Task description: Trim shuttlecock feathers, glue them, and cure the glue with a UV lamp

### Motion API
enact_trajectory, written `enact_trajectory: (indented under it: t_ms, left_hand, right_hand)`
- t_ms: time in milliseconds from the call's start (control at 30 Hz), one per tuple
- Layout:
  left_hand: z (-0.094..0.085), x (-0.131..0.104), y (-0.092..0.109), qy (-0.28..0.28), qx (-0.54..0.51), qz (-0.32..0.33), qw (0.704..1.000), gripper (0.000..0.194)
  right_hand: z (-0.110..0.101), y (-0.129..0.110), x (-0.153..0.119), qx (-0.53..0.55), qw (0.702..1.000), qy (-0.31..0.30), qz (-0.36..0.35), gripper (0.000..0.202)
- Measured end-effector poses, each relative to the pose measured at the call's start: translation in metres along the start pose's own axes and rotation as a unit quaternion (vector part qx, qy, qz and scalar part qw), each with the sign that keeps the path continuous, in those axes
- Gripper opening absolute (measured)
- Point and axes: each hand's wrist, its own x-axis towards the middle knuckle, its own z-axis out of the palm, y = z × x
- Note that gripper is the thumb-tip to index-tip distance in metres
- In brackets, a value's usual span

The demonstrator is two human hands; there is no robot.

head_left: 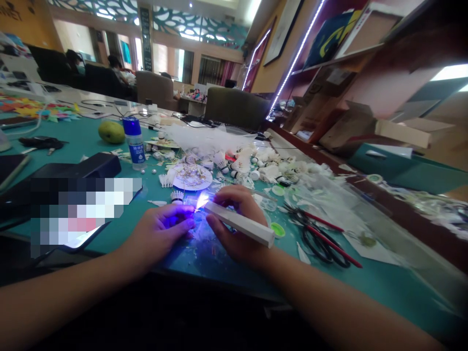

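Teal table [109, 229] edge near, right hand [237, 224] gripping white lamp [239, 223], left hand [161, 234] perhaps pinching.

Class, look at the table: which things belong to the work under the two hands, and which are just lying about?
In use:
right hand holding white lamp stick
left hand pinching a small piece in the violet glow

Lying about:
scissors
blue-capped bottle
green fruit
white plate
shuttlecocks

bottle [134, 142] behind left hand [161, 233], scissors [321, 240] right of right hand [237, 224]
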Motion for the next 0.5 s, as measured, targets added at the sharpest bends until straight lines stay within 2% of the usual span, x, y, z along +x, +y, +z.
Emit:
enact_trajectory:
  t_ms: [167,333,500]
  left_hand:
    - [-0.0006,0.0018,-0.0014,0.039,-0.043,-0.038,0.998,0.03]
    - [-0.0001,0.0038,-0.0042,0.031,-0.049,-0.026,0.998,0.016]
    - [-0.0013,0.0032,-0.0029,-0.004,-0.053,-0.013,0.999,0.026]
  right_hand:
    - [0.0003,0.0015,-0.0015,0.058,0.996,-0.031,0.063,0.031]
    - [-0.0006,-0.0026,-0.0026,0.066,0.993,-0.042,0.09,0.03]
    - [-0.003,-0.0071,-0.0039,0.029,0.995,-0.047,0.085,0.029]
